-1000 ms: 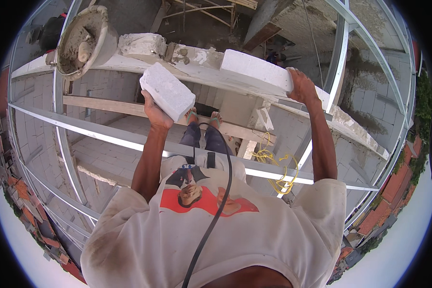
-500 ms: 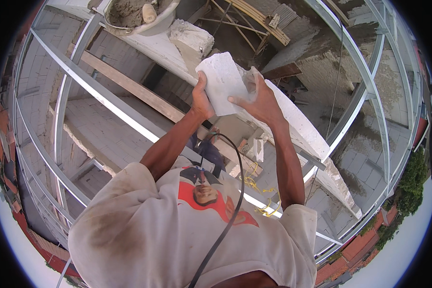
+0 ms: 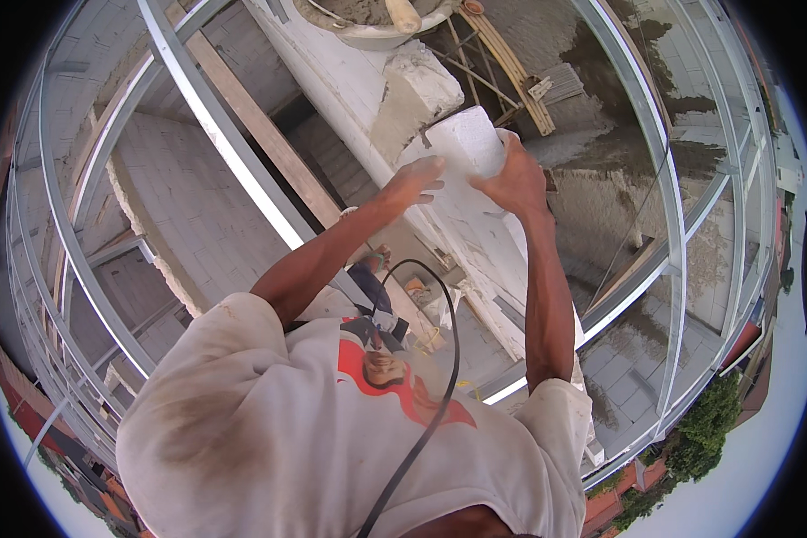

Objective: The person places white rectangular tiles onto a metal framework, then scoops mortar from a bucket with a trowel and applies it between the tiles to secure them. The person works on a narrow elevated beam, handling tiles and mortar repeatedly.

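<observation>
A white lightweight concrete block (image 3: 466, 136) rests on the top of a long white block wall (image 3: 462, 235). My right hand (image 3: 518, 177) grips its right side, with the thumb at the near face and the fingers at the far edge. Left of the block, my left hand (image 3: 411, 185) is apart from it, fingers spread and slightly blurred, holding nothing. Just beyond lies a rough broken block (image 3: 429, 79) beside a patch of grey mortar (image 3: 387, 109) on the wall.
A tub (image 3: 372, 36) of mortar with a wooden-looking handle (image 3: 403, 14) stands farther along the wall. Metal framing (image 3: 220, 121) crosses at left, with more framing (image 3: 646, 99) at right. A wooden plank (image 3: 260, 125) runs beside the wall. Bamboo poles (image 3: 502, 63) stand beyond.
The block has gone from being held up in both hands to resting on the wall. My left hand has let go and moved off leftward. The view has shifted, too.
</observation>
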{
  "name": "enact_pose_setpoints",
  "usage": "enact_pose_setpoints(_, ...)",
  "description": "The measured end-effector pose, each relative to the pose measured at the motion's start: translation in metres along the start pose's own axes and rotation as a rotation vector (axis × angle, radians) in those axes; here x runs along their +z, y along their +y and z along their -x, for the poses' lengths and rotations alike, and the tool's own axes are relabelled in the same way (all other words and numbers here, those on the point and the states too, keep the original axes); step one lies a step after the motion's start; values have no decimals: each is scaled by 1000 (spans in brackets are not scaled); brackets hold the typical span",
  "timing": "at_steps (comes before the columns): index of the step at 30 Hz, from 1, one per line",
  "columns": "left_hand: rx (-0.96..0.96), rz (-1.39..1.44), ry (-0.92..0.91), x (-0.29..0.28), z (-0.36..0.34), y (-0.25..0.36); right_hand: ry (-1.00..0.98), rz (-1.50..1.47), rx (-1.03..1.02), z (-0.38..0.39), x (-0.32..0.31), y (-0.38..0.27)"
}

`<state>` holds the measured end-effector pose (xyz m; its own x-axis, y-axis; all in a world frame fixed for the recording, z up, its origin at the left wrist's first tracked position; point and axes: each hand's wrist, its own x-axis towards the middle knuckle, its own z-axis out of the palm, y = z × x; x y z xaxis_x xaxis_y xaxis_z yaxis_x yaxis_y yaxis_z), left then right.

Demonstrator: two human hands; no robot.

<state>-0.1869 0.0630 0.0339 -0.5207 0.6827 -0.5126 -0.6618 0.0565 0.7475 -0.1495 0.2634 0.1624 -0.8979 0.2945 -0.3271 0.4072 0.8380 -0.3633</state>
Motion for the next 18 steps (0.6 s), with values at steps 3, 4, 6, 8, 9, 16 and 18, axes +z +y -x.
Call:
enact_pose_setpoints(3, 144, -451, 105, -54, 19, -11, 31, 140, 19, -13, 3, 7)
enact_pose_setpoints(4, 186, -558, 151, -83, 23, -22, 34, 174, 20, -19, 7, 8)
enact_pose_setpoints(6, 264, -804, 235, -122, 39, -23, 66, 198, 4, -27, 20, 26)
enact_pose_setpoints(8, 243, -1054, 358, -143, 69, -2, 66, 211, -12, -36, 32, 35)
enact_pose_setpoints(9, 187, -1163, 424, -152, 83, 3, 51, 215, -19, -40, 37, 35)
enact_pose_setpoints(16, 386, -1569, 727, -218, 128, -18, 64, 198, -40, -54, 57, 36)
enact_pose_setpoints(18, 421, -1637, 734, -221, 131, -24, 58, 205, -39, -54, 56, 35)
